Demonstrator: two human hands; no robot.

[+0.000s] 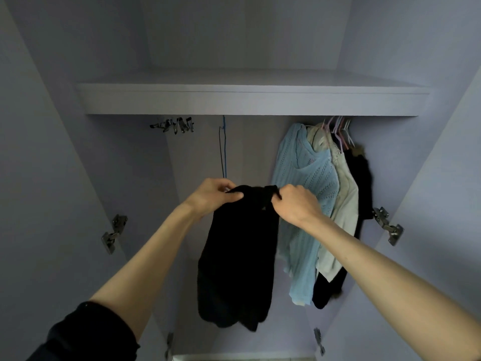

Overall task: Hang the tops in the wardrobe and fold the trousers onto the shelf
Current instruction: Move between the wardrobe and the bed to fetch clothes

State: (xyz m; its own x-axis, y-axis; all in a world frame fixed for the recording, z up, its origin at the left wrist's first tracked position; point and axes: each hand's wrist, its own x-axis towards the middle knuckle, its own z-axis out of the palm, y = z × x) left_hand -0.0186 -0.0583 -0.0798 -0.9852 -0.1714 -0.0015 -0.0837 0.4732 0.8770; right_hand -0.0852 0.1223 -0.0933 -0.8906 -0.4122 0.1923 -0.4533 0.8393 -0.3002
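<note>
Black garment held up by both hands inside the open wardrobe.

Black fabric hangs down in a long drape from the two hands: the left hand pinches its top edge between thumb and curled fingers, and the right hand grips the same edge just beside it, fingers curled round a fold. Above both hands runs the pale shelf. Just beyond the right hand hangs a light blue knitted top, with a cream top and a dark garment further to its right, all on hangers. Above and beyond the left hand dangles a thin blue hanger, with a cluster of metal clips further to its left.
</note>
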